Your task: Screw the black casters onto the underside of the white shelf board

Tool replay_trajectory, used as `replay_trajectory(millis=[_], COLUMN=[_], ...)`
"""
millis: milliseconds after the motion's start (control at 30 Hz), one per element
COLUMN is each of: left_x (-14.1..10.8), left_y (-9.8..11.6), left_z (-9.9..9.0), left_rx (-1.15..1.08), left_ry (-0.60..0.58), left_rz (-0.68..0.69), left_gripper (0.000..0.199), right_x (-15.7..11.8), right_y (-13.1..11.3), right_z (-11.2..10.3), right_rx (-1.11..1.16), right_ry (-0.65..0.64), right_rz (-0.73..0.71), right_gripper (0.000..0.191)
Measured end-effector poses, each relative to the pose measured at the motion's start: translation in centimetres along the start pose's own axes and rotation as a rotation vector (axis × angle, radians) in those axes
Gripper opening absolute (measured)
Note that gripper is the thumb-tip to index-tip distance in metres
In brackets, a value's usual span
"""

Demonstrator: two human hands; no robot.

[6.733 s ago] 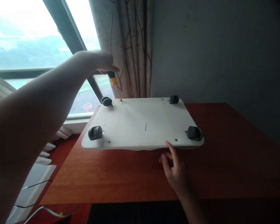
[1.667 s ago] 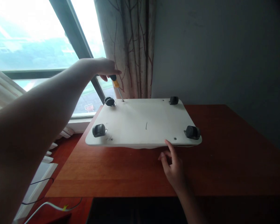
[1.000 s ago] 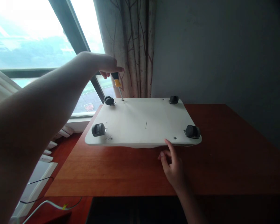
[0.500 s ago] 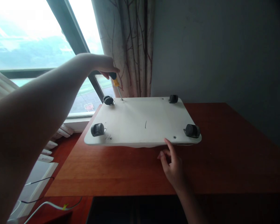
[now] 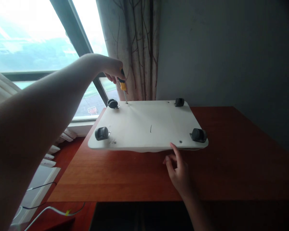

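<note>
A white board (image 5: 139,123) with black casters at its corners lies on the wooden table (image 5: 125,179). My left hand (image 5: 114,70) is closed around the yellow and dark handle of a screwdriver (image 5: 123,85), whose tip meets a screw hole near the far left caster (image 5: 112,103). The screwdriver stands nearly upright. My right hand (image 5: 179,168) is at the near edge of the board, its index fingertip touching the edge and the other fingers curled beneath. Nothing shows between its fingers.
A window (image 5: 33,48) is at the left, with a patterned curtain (image 5: 139,48) behind the board. A grey wall (image 5: 219,54) stands at the back right. Cables (image 5: 50,209) run low at the left.
My left hand has turned and shifted slightly to the right, and the screwdriver's handle is more upright. My right hand has stayed in place at the board's edge.
</note>
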State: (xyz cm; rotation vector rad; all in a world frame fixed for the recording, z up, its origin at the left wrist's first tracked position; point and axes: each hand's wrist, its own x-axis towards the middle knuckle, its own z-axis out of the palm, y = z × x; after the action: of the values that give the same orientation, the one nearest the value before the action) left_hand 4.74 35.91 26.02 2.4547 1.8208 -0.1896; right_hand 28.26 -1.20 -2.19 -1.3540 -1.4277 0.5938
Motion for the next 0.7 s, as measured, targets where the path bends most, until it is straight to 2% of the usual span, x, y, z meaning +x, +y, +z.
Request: replay_trajectory(millis=[100,167,267,367,533,600,700], left_x=[0.9,1.6,2.1,2.0,1.6,1.6,1.8], left_y=[-0.5,-0.9,-1.2,-1.6,-2.5,-2.7,-2.6], left_z=[0.2,0.0,-0.6,-1.0,-0.6,-0.3,0.0], left_rx=[0.047,0.120,0.174,0.112,-0.080,-0.094,0.011], left_ry=[-0.033,-0.008,-0.096,-0.188,-0.170,-0.155,-0.057], left_rz=[-0.151,-0.181,-0.118,-0.046,-0.020,-0.084,-0.218], left_gripper=[0.074,0.079,0.068,0.054,0.062,0.068,0.084], right_x=[0.0,0.0,0.0,0.0,0.0,0.0,0.0], right_y=[0.0,0.0,-0.1,-0.1,0.0,-0.1,-0.2], right_z=[0.0,0.0,-0.1,-0.1,-0.1,-0.1,-0.1], right_rx=[0.012,0.013,0.013,0.012,0.009,0.011,0.015], right_ry=[-0.008,-0.015,-0.015,-0.011,-0.019,-0.022,-0.018], right_rz=[0.008,0.018,0.017,0.007,0.004,0.011,0.015], right_gripper=[0.051,0.051,0.051,0.053,0.055,0.055,0.055])
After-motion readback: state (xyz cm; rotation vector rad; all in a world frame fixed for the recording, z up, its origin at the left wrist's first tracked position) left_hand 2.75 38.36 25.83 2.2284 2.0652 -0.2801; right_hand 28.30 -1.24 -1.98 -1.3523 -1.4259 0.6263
